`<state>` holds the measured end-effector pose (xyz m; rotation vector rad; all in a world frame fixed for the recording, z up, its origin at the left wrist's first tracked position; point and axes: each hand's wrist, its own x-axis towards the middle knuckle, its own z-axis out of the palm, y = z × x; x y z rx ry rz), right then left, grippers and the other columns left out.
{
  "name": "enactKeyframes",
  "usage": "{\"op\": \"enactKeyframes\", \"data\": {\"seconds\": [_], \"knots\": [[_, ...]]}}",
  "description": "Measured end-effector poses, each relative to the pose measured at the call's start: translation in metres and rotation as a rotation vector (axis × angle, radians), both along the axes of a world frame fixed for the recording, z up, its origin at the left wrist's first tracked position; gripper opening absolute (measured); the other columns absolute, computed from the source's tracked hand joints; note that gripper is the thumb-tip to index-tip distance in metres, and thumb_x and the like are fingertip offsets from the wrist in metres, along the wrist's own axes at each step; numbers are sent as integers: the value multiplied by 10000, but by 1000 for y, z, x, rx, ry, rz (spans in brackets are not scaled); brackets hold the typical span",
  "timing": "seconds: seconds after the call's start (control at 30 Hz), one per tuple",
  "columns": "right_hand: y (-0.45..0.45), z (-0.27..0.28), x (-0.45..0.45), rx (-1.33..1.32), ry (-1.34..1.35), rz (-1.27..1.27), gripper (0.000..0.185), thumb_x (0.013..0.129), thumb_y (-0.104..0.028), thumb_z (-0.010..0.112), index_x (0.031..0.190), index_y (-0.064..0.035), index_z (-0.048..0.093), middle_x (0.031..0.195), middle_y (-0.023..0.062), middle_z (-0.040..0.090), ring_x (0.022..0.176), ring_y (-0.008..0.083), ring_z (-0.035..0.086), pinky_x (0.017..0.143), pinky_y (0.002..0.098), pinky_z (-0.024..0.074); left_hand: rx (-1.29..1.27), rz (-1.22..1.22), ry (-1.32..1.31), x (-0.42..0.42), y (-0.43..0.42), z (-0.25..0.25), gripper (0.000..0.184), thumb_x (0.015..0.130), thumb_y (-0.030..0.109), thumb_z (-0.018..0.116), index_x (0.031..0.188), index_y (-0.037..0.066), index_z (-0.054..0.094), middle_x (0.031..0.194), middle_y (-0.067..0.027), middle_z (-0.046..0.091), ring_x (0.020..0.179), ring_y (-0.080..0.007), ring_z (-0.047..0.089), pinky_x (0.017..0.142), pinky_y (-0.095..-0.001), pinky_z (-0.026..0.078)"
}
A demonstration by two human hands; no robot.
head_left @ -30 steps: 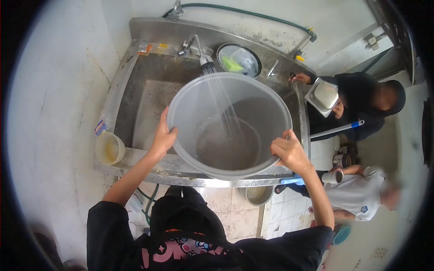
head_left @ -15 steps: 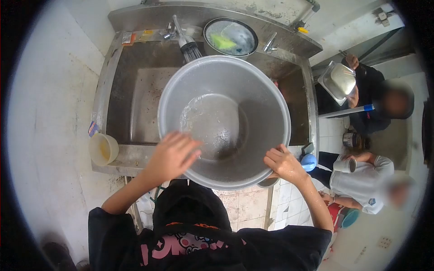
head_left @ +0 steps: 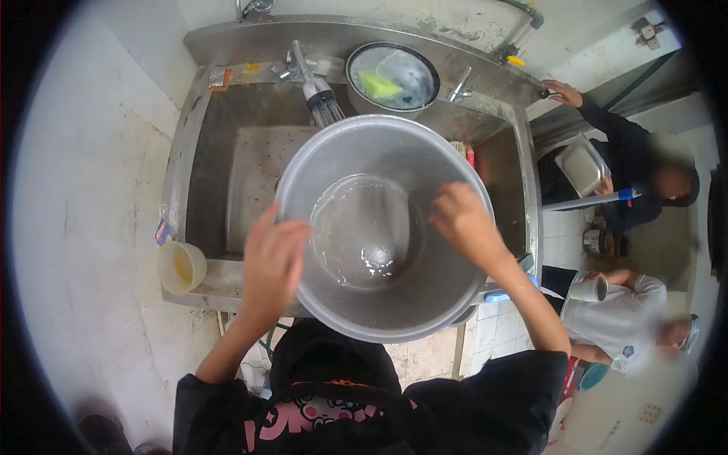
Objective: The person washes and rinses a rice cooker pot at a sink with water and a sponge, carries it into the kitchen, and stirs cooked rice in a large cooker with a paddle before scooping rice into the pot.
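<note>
A large grey metal pot (head_left: 364,303) rests tilted over the sink's front edge, its mouth towards me, with a little water at the bottom. My left hand (head_left: 274,262) is at the pot's left rim, blurred, its fingers apart and holding nothing. Over the pot's right inner side hovers my right hand (head_left: 464,220), with fingers bent and blurred; whether it touches anything is unclear. Behind the pot, a faucet with a sprayer head (head_left: 320,97) points down towards its rim, with streams of water below.
A bowl of suds (head_left: 394,76) with a green sponge stands on the back ledge of the sink (head_left: 176,174). A plastic tub (head_left: 182,268) sits at front left. Two people are on the right, one holding a metal pan (head_left: 582,165), the other a cup (head_left: 588,288).
The pot has tipped towards me from under the spray, and the water in it has shifted. My right hand has let go of the rim and moved inward. One person's arm reaches towards the sink.
</note>
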<state>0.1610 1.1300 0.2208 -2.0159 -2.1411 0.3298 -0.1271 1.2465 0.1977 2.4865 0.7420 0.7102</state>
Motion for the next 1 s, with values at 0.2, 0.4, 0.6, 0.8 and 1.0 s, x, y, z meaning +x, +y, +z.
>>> {"op": "enactKeyframes", "data": {"seconds": [0.2, 0.4, 0.6, 0.8, 1.0], "knots": [[57, 4, 45, 287, 127, -210, 153, 723, -45, 591, 857, 3, 535, 904, 164, 489, 863, 352, 509, 760, 411, 407, -344, 241, -197, 15, 20, -10, 439, 786, 82, 536, 1198, 49, 387, 1240, -166, 337, 1147, -330, 362, 938, -405, 324], [212, -74, 115, 141, 12, -88, 308, 690, -104, 621, 964, -7, 519, 1010, 176, 484, 929, 342, 494, 784, 403, 420, -232, 271, -81, 33, 12, -14, 475, 773, 81, 539, 1210, 11, 366, 1243, -200, 300, 1141, -385, 334, 932, -430, 310], [287, -139, 107, 129, -642, 124, 492, 675, -257, 638, 1098, -72, 468, 1118, 114, 472, 1068, 259, 454, 876, 549, 328, -198, 316, -13, 33, 15, -19, 494, 756, 93, 563, 1208, 15, 381, 1249, -192, 299, 1150, -382, 328, 931, -432, 315], [298, -98, 124, 19, -307, -227, 484, 641, -343, 670, 980, -15, 558, 898, 116, 598, 862, 253, 573, 756, 445, 422, -204, 307, 26, 31, 17, -17, 503, 740, 88, 583, 1199, 26, 386, 1239, -187, 308, 1138, -378, 343, 926, -431, 324], [274, -62, 174, 175, 341, -380, 399, 656, -255, 692, 945, -3, 584, 805, 125, 624, 749, 245, 598, 671, 320, 447, -201, 305, 20, 30, 18, -18, 502, 736, 85, 583, 1196, 28, 392, 1235, -185, 311, 1144, -372, 340, 931, -432, 321]]}}
